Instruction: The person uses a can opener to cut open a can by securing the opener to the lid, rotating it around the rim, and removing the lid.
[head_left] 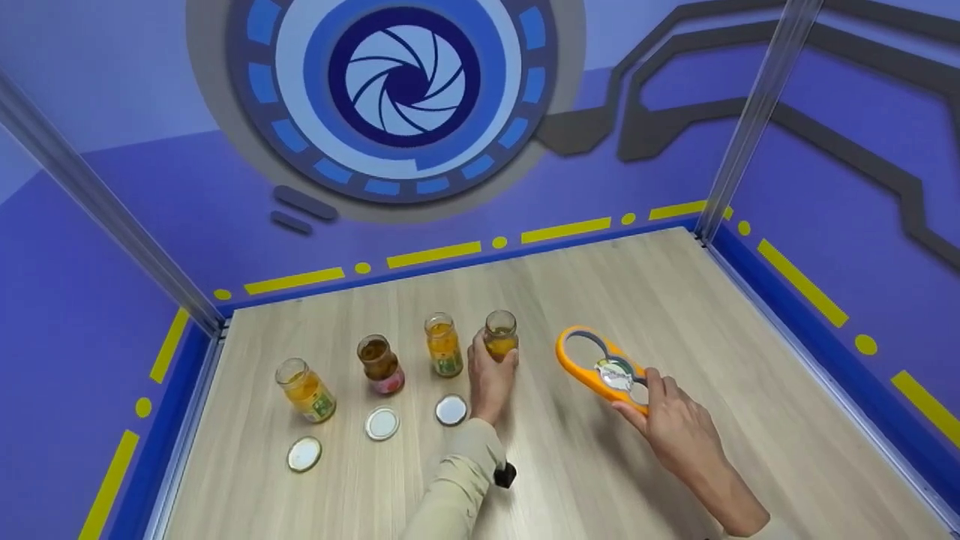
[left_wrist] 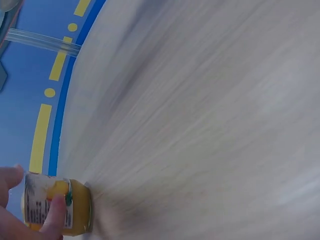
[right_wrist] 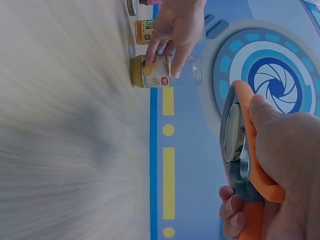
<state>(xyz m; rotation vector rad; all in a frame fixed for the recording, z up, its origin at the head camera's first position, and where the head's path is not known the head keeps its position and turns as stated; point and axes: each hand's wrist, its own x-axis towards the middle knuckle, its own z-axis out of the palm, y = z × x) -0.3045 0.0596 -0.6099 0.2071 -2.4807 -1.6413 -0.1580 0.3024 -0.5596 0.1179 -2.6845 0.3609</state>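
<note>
My left hand (head_left: pixel 491 381) grips an open glass jar (head_left: pixel 501 327) with yellowish contents, standing on the table. Its paper label shows in the left wrist view, where the fingers lie around the jar (left_wrist: pixel 80 210). Raised over the table to the right, an orange jar opener (head_left: pixel 586 381) with grey-lined rings is held by its end in my right hand (head_left: pixel 679 427). A metal lid (head_left: pixel 616 375) sits inside one ring of the opener; the right wrist view shows this lid (right_wrist: pixel 234 132) edge-on.
Left of the gripped jar stand three more open jars: one with orange contents (head_left: pixel 444 346), a brown one (head_left: pixel 381 364) and another orange one (head_left: pixel 306 394). In front of them lie three lids (head_left: pixel 451 410). Blue printed walls (head_left: pixel 420 255) border the wooden table (head_left: pixel 585 480).
</note>
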